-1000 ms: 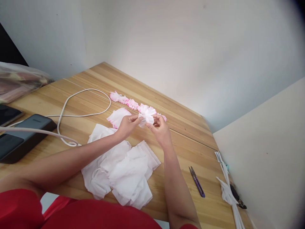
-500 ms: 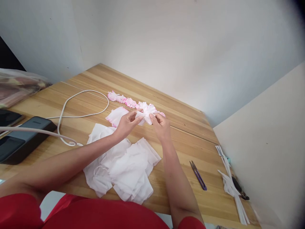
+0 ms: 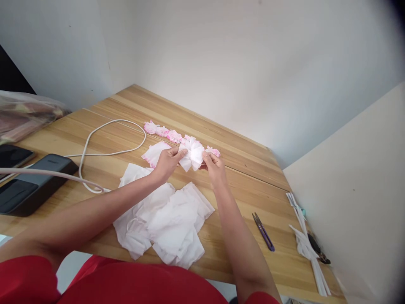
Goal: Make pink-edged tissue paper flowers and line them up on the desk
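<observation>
— How many flowers?
— One tissue flower (image 3: 191,155), held between the left grip (image 3: 167,162) and the right grip (image 3: 214,164). At least four pink-edged ones (image 3: 174,136) lie just beyond the grip.
— Tools?
— One pair of snips (image 3: 263,232) lies right of the grip. One cable (image 3: 47,173) and one black box (image 3: 31,185) lie to its left.

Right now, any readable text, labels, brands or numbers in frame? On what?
None can be read.
The black box has what may be a faint mark on its top, too small and blurred to read.
The paper flower held by the left hand and right hand, the white tissue sheets and the snips show no print.
</observation>
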Tool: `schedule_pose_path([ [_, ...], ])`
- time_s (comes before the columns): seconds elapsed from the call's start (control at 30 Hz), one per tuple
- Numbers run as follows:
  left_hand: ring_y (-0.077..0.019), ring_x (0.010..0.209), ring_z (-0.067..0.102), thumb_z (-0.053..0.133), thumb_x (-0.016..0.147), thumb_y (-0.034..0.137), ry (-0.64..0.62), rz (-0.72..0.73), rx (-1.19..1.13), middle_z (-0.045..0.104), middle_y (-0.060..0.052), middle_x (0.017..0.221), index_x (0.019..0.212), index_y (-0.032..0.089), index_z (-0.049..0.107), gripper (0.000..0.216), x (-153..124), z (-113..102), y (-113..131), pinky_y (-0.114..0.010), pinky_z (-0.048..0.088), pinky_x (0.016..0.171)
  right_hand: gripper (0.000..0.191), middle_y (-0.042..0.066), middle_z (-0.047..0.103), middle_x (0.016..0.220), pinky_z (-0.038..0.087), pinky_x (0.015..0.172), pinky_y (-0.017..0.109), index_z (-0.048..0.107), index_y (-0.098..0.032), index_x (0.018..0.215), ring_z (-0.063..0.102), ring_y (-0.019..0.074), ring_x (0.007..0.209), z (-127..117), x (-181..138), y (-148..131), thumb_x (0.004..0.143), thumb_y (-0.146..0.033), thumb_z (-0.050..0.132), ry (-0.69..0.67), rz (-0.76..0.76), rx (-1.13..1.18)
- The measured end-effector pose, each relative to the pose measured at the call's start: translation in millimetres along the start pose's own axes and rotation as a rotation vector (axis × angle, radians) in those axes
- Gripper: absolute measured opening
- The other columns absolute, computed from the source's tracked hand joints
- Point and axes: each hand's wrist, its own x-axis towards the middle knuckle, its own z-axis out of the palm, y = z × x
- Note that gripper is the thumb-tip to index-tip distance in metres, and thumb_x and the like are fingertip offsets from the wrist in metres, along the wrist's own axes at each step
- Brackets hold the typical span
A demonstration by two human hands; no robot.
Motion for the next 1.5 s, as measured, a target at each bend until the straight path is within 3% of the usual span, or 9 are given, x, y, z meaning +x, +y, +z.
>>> schedule_pose_path([
  [0.17, -0.0113, 0.060, 0.044, 0.063, 0.075, 0.051, -0.034, 0.075, 0.099, 0.049, 0.002, 0.060, 0.063, 0.015, 0.056, 0.039, -6.2, -1.0, -3.4, -0.024, 0.037, 0.057, 0.034, 0.003, 0.067, 0.091, 0.049, 0.071, 0.028, 0.062, -0.021, 0.095, 0.060, 0.0174, 0.082, 6.9, -20.0, 3.6, 0.082, -0.052, 0.058, 0.001, -0.142, -0.194],
  [0.3, -0.0112, 0.061, 0.042, 0.053, 0.086, 0.045, -0.110, 0.202, 0.267, 0.045, 0.002, 0.059, 0.060, 0.016, 0.051, 0.039, -15.0, -2.0, -3.2, -0.024, 0.034, 0.060, 0.025, -0.001, 0.060, 0.073, 0.043, 0.063, 0.025, 0.058, -0.020, 0.080, 0.052, 0.0141, 0.067, 15.4, -27.8, 7.1, 0.081, -0.045, 0.062, 0.184, -0.213, -0.392],
  [0.53, -0.0164, 0.077, 0.057, 0.062, 0.079, 0.044, -0.128, 0.074, 0.206, 0.061, 0.000, 0.083, 0.100, 0.018, 0.058, 0.035, -22.2, 0.7, -6.1, -0.025, 0.044, 0.065, 0.034, -0.005, 0.046, 0.061, 0.035, 0.057, 0.024, 0.044, -0.021, 0.063, 0.042, 0.0109, 0.058, 21.1, -30.5, 14.7, 0.090, -0.042, 0.050, 0.241, -0.264, -0.389],
  [0.8, -0.0085, 0.056, 0.037, 0.066, 0.073, 0.036, 0.001, 0.060, 0.168, 0.036, 0.007, 0.059, 0.062, 0.019, 0.039, 0.034, -22.7, 6.1, -11.9, -0.022, 0.031, 0.053, 0.042, -0.006, 0.039, 0.057, 0.033, 0.056, 0.024, 0.038, -0.021, 0.059, 0.038, 0.0101, 0.056, 24.5, -36.7, 16.2, 0.086, -0.048, 0.055, 0.257, -0.228, -0.386],
  [0.9, -0.0092, 0.058, 0.042, 0.069, 0.070, 0.037, -0.047, 0.049, 0.111, 0.044, 0.006, 0.060, 0.064, 0.017, 0.046, 0.031, -24.7, 7.7, -10.6, -0.022, 0.034, 0.056, 0.041, -0.006, 0.037, 0.057, 0.032, 0.053, 0.023, 0.042, -0.020, 0.059, 0.035, 0.0097, 0.055, 22.3, -36.7, 19.5, 0.083, -0.050, 0.058, 0.275, -0.158, -0.262],
  [1.1, -0.0123, 0.062, 0.053, 0.075, 0.067, 0.043, -0.144, -0.162, -0.129, 0.060, 0.000, 0.071, 0.078, 0.014, 0.060, 0.035, -28.8, 6.5, -9.1, -0.024, 0.041, 0.058, 0.033, -0.002, 0.056, 0.071, 0.042, 0.057, 0.025, 0.057, -0.018, 0.079, 0.049, 0.0114, 0.059, 17.3, -39.6, 23.7, 0.081, -0.051, 0.059, 0.203, 0.037, 0.184],
  [1.27, -0.0097, 0.060, 0.051, 0.077, 0.067, 0.041, -0.107, -0.226, -0.228, 0.057, 0.001, 0.068, 0.076, 0.013, 0.058, 0.035, -26.8, 5.1, -11.4, -0.023, 0.040, 0.057, 0.042, 0.006, 0.067, 0.100, 0.049, 0.077, 0.031, 0.053, -0.020, 0.114, 0.062, 0.0178, 0.086, 14.3, -51.4, 19.0, 0.083, -0.047, 0.059, 0.168, -0.062, 0.015],
  [1.37, -0.0096, 0.059, 0.051, 0.079, 0.065, 0.042, -0.126, -0.274, -0.246, 0.057, 0.001, 0.068, 0.077, 0.013, 0.059, 0.037, -27.2, 6.4, -10.0, -0.023, 0.040, 0.055, 0.034, 0.004, 0.067, 0.095, 0.046, 0.082, 0.030, 0.058, -0.020, 0.102, 0.060, 0.0182, 0.088, 15.3, -56.2, 21.3, 0.078, -0.043, 0.066, 0.206, -0.108, -0.208],
  [1.5, -0.0106, 0.061, 0.054, 0.074, 0.070, 0.051, -0.154, -0.260, -0.112, 0.058, 0.001, 0.069, 0.081, 0.015, 0.057, 0.041, -30.6, 7.4, -9.0, -0.024, 0.042, 0.057, 0.028, -0.003, 0.054, 0.068, 0.041, 0.067, 0.025, 0.053, -0.020, 0.069, 0.050, 0.0132, 0.067, 17.3, -58.5, 26.4, 0.084, -0.044, 0.057, 0.249, -0.095, -0.270],
])
